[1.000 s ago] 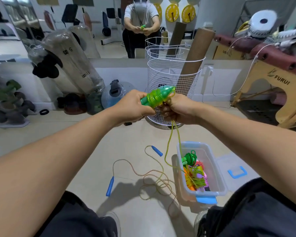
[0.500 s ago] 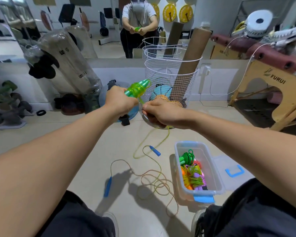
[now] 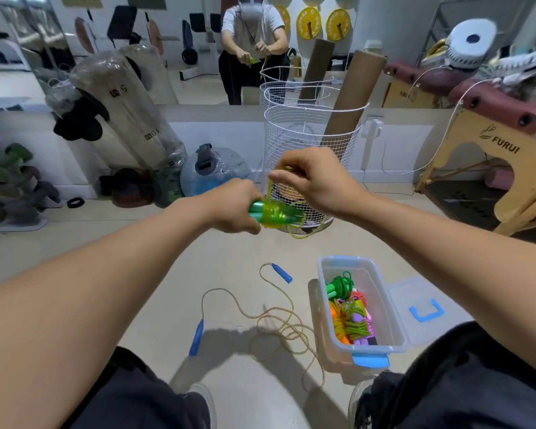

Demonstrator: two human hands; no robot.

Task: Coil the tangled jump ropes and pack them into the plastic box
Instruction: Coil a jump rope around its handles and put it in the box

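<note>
My left hand (image 3: 234, 205) grips the green handles of a jump rope (image 3: 274, 213), held level in front of me. Its yellow-green cord is wound round the handles, and my right hand (image 3: 314, 178) pinches a loop of that cord just above them. On the floor below lies a tangled rope with blue handles (image 3: 195, 337) and a speckled cord. To its right stands the clear plastic box (image 3: 384, 305) with several coiled ropes inside, green, orange, pink and purple.
The box lid (image 3: 427, 311) with a blue handle lies flat to the right of the box. A white wire basket (image 3: 310, 140) holding cardboard tubes stands behind my hands. Weights and bags line the mirrored wall at left; a wooden bench (image 3: 508, 168) stands at right.
The loose green cord that hung toward the floor has been drawn up and wound onto the handles. My left hand has lowered and levelled the handles; my right hand rose above them.
</note>
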